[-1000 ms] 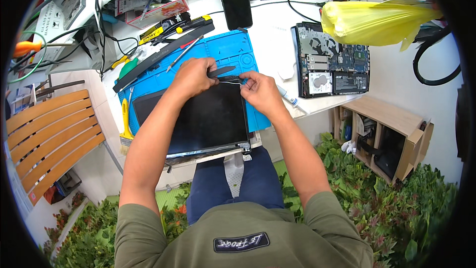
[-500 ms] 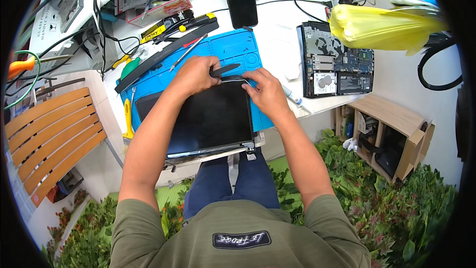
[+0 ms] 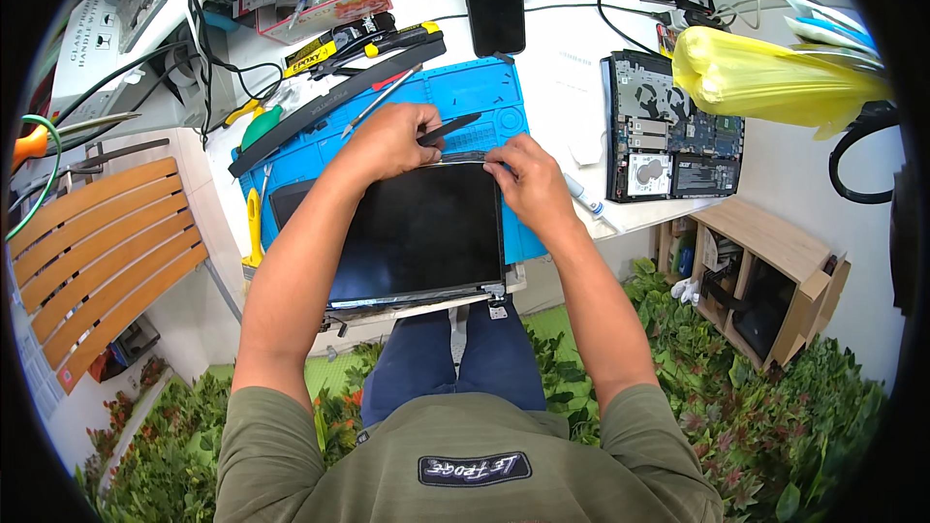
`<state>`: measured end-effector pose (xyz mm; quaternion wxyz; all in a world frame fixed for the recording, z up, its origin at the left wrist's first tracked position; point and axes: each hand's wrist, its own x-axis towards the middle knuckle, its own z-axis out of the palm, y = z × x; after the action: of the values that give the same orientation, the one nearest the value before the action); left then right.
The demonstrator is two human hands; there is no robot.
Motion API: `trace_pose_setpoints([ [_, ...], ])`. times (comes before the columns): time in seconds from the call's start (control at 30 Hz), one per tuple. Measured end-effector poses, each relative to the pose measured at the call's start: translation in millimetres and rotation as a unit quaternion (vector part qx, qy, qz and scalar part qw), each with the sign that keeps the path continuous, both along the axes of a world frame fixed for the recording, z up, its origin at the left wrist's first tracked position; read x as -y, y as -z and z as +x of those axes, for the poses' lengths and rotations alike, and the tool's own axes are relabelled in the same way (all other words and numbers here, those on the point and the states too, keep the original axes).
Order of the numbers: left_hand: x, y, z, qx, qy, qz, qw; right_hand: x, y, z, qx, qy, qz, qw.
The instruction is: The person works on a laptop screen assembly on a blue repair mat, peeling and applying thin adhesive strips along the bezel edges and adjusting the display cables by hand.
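Note:
A laptop screen panel [image 3: 417, 237] with a dark display lies in front of me, partly over a blue work mat [image 3: 450, 87]. My left hand [image 3: 395, 143] is closed around a slim black flat tool with a pointed end [image 3: 455, 126], held just above the panel's far edge. At the panel's far right corner, my right hand [image 3: 535, 189] pinches the thin strip along that edge between thumb and fingers. A narrow, shiny strip [image 3: 463, 160] shows between the two hands. My left fingers hide part of the far edge.
An opened laptop base [image 3: 668, 136] sits at the right beside a yellow bag [image 3: 775, 77]. A phone [image 3: 494, 8] lies at the back. Left of the mat are a long dark bar [image 3: 339, 102], a yellow-handled brush [image 3: 254, 228] and cables. A white tube [image 3: 584, 196] lies right of my hand.
The whole view has shifted slightly, moving the table's things rightward. Both hands keep their grips at the panel's far edge, where the strip between them now looks lighter and shinier.

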<state>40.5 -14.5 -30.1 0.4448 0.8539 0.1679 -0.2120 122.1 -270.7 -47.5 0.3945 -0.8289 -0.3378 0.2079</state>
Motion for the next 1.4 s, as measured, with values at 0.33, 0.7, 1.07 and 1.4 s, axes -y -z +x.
trace_pose_setpoints([
  [0.33, 12.2, 1.3, -1.4, 0.038, 0.005, 0.040, 0.998, -7.7, -8.2, 1.0, -0.065, 0.044, -0.038, 0.996],
  [0.7, 31.0, -11.1, 5.6, -0.018, -0.020, 0.106, 0.994, -15.9, -5.7, 3.7, -0.064, 0.076, -0.074, 0.992],
  [1.07, 42.6, -9.4, 16.0, -0.041, -0.035, 0.101, 0.993, -25.5, -7.0, 15.3, -0.168, 0.124, -0.121, 0.970],
  [1.4, 58.9, -1.1, 3.4, 0.007, -0.092, 0.137, 0.986, -23.8, -2.9, 15.3, -0.177, 0.129, -0.117, 0.969],
])
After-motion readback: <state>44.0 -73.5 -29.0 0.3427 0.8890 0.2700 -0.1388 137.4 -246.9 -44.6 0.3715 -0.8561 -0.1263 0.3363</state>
